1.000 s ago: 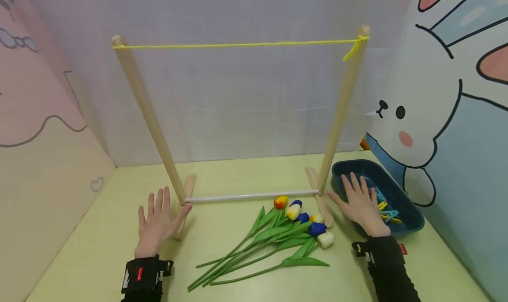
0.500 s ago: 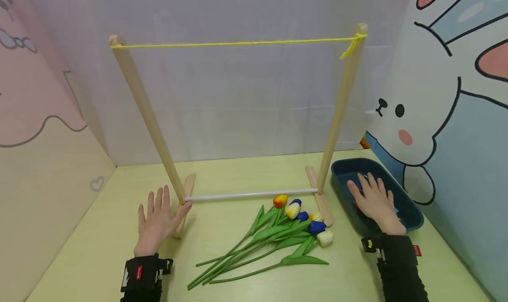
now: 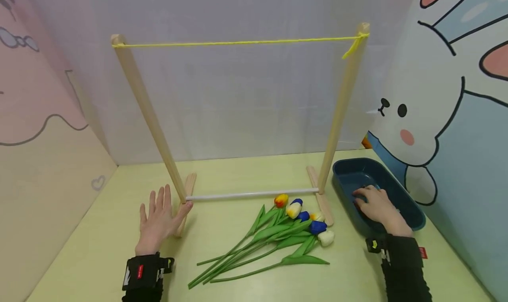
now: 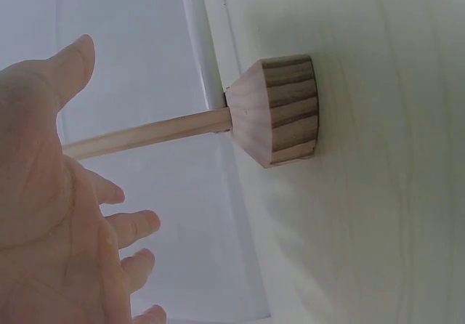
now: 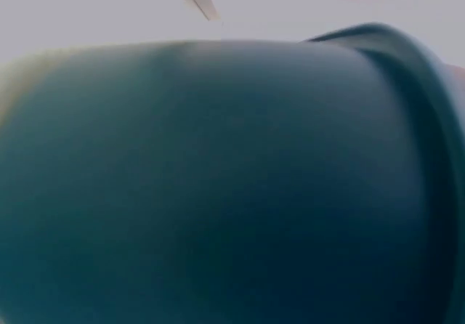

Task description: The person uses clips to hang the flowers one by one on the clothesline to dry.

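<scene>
My right hand is down inside the dark blue-green plastic tray, its fingers bent toward the tray's floor. I cannot tell whether the fingertips pinch anything, as the clothespins under them are mostly hidden. The tray's outer wall fills the right wrist view and hides that hand there. My left hand lies beside the foot of the left wooden post, fingers straight and spread, holding nothing. In the left wrist view this hand is near the post's wooden foot.
A yellow string is stretched between the tops of the left post and the right post. A white rod joins the posts low down. Several artificial tulips lie on the table in front. Printed walls stand on both sides.
My right hand has moved rightward and down into the tray, its fingers going from spread to bent. The clothespins seen earlier are now mostly covered. My left hand stays in place.
</scene>
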Available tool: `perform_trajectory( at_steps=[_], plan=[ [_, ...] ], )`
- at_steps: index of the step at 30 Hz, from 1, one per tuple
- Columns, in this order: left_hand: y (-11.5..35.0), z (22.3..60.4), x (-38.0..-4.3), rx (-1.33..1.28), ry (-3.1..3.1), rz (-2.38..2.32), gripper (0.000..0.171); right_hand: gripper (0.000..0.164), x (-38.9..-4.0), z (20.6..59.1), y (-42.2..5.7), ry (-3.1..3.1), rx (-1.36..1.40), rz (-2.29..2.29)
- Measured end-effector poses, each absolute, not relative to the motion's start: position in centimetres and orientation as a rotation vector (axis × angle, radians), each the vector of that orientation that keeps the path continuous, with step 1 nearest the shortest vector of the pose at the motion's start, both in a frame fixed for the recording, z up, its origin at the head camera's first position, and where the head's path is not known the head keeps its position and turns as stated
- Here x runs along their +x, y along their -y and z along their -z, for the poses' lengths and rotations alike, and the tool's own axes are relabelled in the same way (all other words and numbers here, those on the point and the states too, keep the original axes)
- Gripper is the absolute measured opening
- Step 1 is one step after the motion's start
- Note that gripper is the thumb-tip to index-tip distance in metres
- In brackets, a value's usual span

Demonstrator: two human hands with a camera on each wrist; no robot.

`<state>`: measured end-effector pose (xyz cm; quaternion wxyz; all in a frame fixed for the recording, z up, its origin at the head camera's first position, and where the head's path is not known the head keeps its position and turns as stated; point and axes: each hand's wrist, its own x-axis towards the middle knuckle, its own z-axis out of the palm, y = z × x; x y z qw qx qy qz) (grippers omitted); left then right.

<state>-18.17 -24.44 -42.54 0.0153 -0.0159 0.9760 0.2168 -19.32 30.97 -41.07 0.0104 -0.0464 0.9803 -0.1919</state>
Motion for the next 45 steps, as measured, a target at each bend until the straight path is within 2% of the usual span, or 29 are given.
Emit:
perform_trajectory(
  at_steps=[4,18,22,27,31,37,41,45],
  plan=[
    [24.4,42.6,-18.2,-0.059,-3.035,-0.688,0.103,0.030,-19.7,40.9,-31.2,-3.009,-0.121,0.533],
    [24.4,42.1,-18.2,-0.084,-3.058,-0.691,0.106,0.046,-20.3,41.3,-31.2,-2.842,0.212,0.494],
    [24.0,41.9,-18.3,-0.097,-3.218,-0.708,0.111,0.043,-20.4,41.8,-31.2,-2.848,0.207,0.505],
    [23.1,41.6,-18.9,-0.056,-3.555,-0.860,0.104,0.038,-20.5,42.1,-31.3,-2.902,0.165,0.511],
    [22.0,41.2,-19.2,0.116,-3.740,-1.067,0.094,0.031,-20.5,42.3,-31.2,-2.936,0.173,0.526],
    [19.7,40.7,-19.5,0.620,-3.867,-1.116,0.079,0.013,-20.1,42.3,-30.6,-3.087,0.142,0.553],
    [18.1,41.0,-19.3,0.872,-3.732,-1.157,0.069,0.012,-19.8,41.6,-29.8,-3.234,0.137,0.650],
    [16.4,41.4,-18.9,0.974,-3.536,-1.132,0.055,0.015,-19.7,40.7,-28.8,-3.360,0.095,0.816]
  ],
)
